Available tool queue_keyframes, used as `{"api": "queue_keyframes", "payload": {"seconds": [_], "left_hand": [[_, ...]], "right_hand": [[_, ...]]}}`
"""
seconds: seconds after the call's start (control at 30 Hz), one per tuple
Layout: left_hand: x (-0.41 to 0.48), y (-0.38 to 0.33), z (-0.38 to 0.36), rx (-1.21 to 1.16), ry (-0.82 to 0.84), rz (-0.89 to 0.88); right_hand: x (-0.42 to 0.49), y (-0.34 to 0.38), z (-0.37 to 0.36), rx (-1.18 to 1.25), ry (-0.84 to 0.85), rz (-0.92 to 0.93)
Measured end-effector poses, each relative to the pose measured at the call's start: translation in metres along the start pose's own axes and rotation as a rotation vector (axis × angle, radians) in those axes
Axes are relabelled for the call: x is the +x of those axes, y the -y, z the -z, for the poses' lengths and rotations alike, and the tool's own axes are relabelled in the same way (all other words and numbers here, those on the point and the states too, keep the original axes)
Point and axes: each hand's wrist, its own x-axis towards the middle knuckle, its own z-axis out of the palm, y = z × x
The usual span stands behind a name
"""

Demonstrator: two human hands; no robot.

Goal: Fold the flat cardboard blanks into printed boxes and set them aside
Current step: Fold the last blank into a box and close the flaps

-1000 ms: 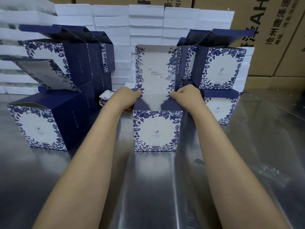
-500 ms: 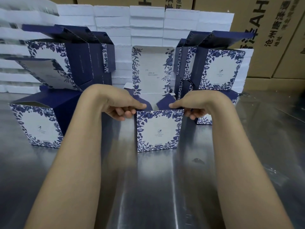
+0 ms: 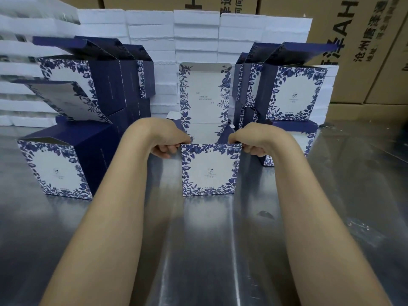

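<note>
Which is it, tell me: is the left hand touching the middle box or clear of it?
Touching. The head view shows the left hand pinching the middle box at its top left corner.

Packing workshop: steel table (image 3: 331, 217), stacked white foam trays (image 3: 196, 36), brown shipping cartons (image 3: 362, 49), folded printed boxes (image 3: 55, 168).

Open box (image 3: 209, 171) sits center on the counter (image 3: 220, 250). Finished boxes stacked left (image 3: 55, 168) and right (image 3: 295, 96). Foam slabs (image 3: 196, 29) behind.

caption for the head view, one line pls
Both hands, left and right, grip the open printed box by its top corners on the steel table.
</note>
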Motion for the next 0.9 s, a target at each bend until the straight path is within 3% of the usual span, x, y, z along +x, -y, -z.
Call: {"api": "queue_keyframes", "payload": {"seconds": [0.17,0.4,0.7,0.8,0.9], "left_hand": [[-0.001,0.005,0.005,0.004,-0.016,-0.006],[0.003,0.009,0.006,-0.112,-0.028,-0.017],[0.009,0.005,-0.001,-0.121,-0.017,-0.055],[0.007,0.010,0.008,-0.052,0.042,-0.011],[0.015,0.021,0.019,0.051,-0.050,-0.021]], "right_hand": [[-0.001,-0.004,0.006,0.080,0.081,-0.005],[0.005,-0.009,0.004,0.193,-0.037,0.040],[0.007,-0.004,-0.002,0.034,-0.088,0.114],[0.009,-0.009,0.002,0.155,0.004,0.094],[0.016,-0.013,0.002,0.326,-0.122,0.129]]}}
